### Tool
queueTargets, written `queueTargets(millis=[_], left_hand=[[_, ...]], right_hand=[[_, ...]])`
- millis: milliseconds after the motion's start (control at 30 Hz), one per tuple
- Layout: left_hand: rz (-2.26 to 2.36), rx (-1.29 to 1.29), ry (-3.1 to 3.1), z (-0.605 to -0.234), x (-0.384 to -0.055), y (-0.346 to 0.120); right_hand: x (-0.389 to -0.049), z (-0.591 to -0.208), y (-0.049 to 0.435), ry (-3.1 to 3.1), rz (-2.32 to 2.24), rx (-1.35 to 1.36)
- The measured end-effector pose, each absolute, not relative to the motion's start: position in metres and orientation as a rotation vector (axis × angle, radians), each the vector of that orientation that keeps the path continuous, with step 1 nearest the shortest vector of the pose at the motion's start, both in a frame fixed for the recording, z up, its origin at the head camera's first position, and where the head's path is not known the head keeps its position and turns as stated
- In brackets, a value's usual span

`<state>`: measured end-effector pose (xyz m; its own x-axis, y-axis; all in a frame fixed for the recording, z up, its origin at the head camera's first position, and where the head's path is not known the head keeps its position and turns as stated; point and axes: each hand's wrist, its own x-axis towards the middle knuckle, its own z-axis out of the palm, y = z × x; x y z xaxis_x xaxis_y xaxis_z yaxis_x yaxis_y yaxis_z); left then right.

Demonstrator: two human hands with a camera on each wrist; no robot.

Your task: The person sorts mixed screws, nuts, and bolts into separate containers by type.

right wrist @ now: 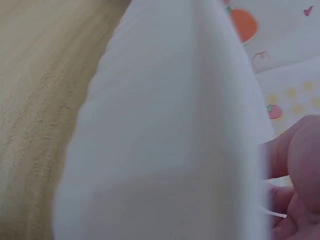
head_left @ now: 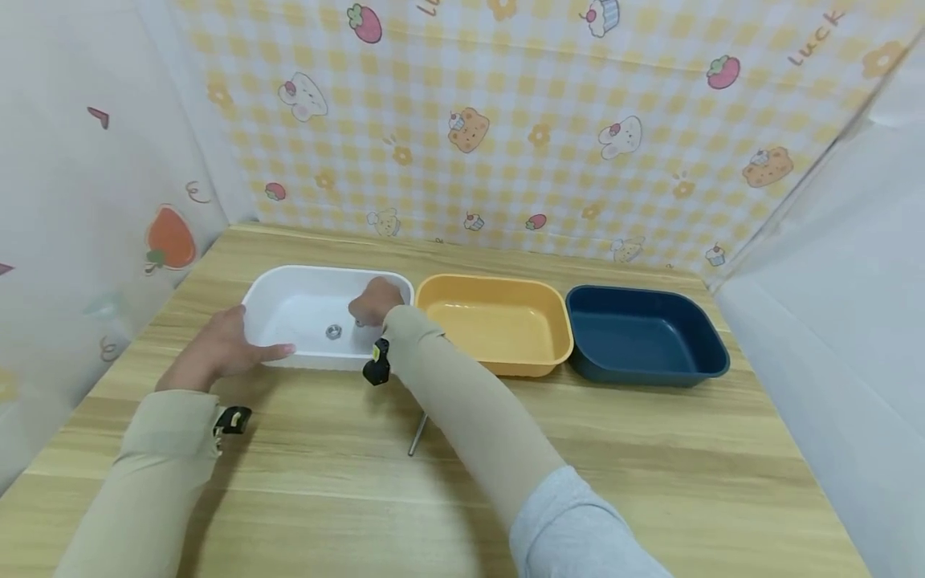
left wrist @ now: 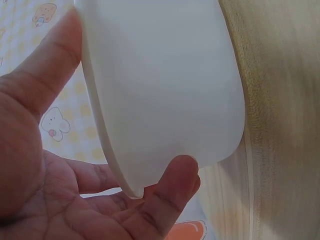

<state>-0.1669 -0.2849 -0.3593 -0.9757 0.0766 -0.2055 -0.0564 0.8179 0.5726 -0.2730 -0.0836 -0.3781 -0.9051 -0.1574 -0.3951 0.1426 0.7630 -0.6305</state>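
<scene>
My left hand grips the left end of a white plastic tub. In the left wrist view its thumb lies along the rim and the other fingers curl round the tub's end. Inside the tub lies a metal nut. My right hand reaches down into the tub's right part, with its fingers bent. A second small bit of metal shows just beneath it. The right wrist view is mostly filled by the tub's wall, which hides the fingertips in part, so whether they pinch anything is unclear.
A yellow tub stands beside the white one, and a dark blue tub sits to its right. On the wooden table a thin metal rod lies partly under the right forearm. A patterned cloth hangs behind.
</scene>
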Motion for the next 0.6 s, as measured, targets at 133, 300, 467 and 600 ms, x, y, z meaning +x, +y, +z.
queueTargets(millis=[133, 300, 467, 600], left_hand=[[0.872, 0.034, 2.795, -0.361, -0.168, -0.287], [0.867, 0.019, 2.79, -0.364, -0.169, -0.288], [0.867, 0.034, 2.788, -0.364, -0.169, -0.289], [0.856, 0.046, 2.791, -0.365, -0.171, -0.29]], right_hand=[[-0.268, -0.357, -0.073, 2.345, -1.212, -0.029], [-0.262, -0.343, -0.05, 1.958, -1.501, -0.067], [-0.253, -0.338, -0.021, 1.746, -1.549, -0.171], [-0.238, -0.34, 0.001, 1.674, -1.552, -0.264]])
